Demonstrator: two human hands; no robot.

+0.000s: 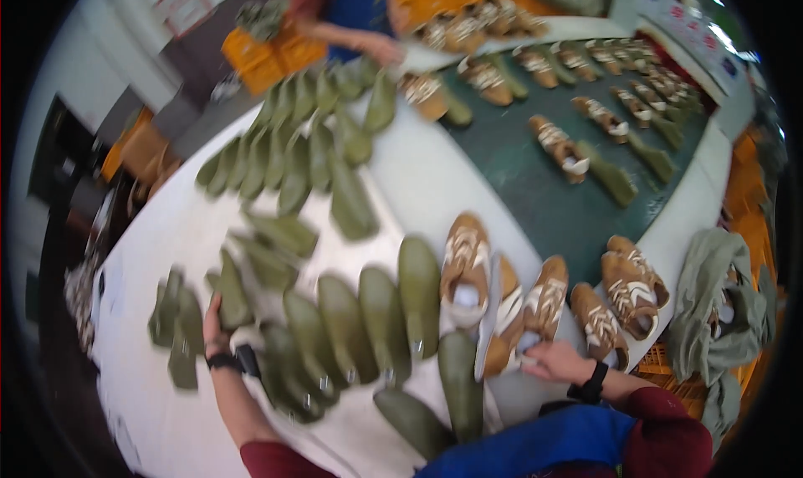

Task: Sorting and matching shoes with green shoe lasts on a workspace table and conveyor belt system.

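Observation:
My right hand (559,363) is closed at the heel end of a brown-and-white sneaker (545,302); its fingertips are at the shoe's collar. Another brown sneaker (466,265) stands to the left, beside a sneaker (507,311) tipped on its side, its pale sole turned leftward. At the left, my left hand (215,326) has its fingers stretched out along an upright olive-green shoe last (235,292); its thumb side is partly hidden. A row of green lasts (341,323) with metal fittings lies between my hands. Two more lasts (462,386) lie close to my body.
A dark green belt (510,156) carries sneakers, each beside a last. Two sneakers (629,281) lie on its right border. More lasts (293,135) cover the far white tabletop (159,235). Across stands a person (360,18) with a bare forearm. Orange crates (251,60) and grey cloth (711,294) flank the table.

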